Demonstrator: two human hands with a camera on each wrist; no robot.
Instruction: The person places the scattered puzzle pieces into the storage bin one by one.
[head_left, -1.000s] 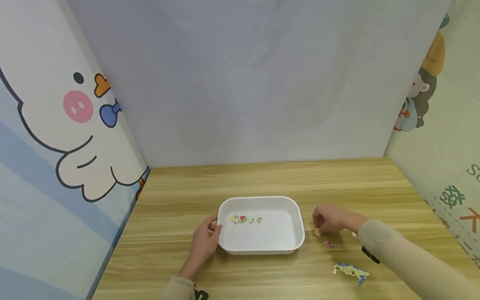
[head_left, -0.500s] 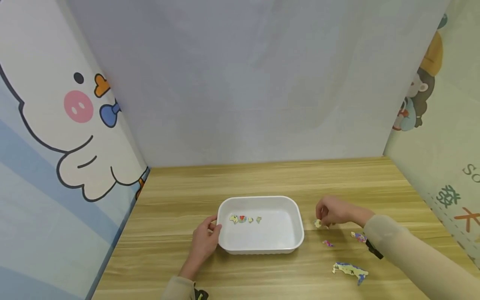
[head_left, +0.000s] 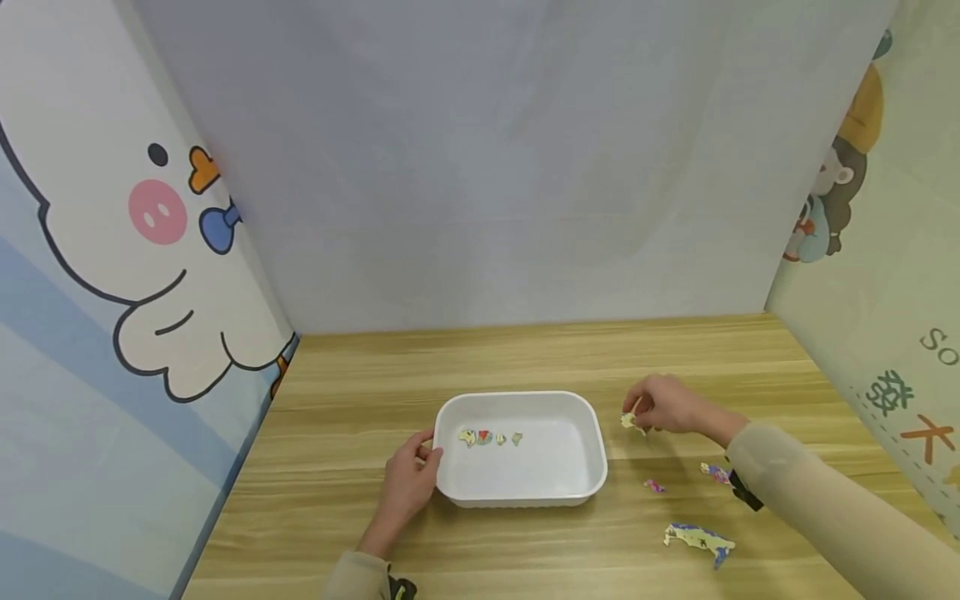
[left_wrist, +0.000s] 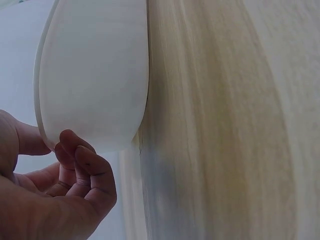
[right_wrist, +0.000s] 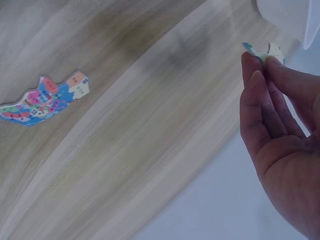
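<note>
My left hand (head_left: 408,479) grips the left end of a white plastic tray (head_left: 558,467), thumb at the rim (left_wrist: 42,100) and fingers curled against the outer wall. Inside the tray, several small pale map puzzle pieces (head_left: 484,437) lie in a row, one with a red patch. To the right of the tray, my right hand (head_left: 666,406) pinches a cream-and-blue map puzzle piece (right_wrist: 274,51) between thumb and fingertips, just above the table. The fingers hide part of that piece.
On the wood-grain table (head_left: 337,375), right of the tray, lie a small pink puzzle piece (head_left: 655,486), a multicoloured one (right_wrist: 47,100) near the right wrist, and a longer yellow-and-blue one (head_left: 700,539). A pale curtain (head_left: 525,167) hangs behind, with printed cloths at both sides.
My right hand has picked the puzzle piece up off the table and moved it away from me, up along the tray's right side. The left hand keeps its place on the tray.
</note>
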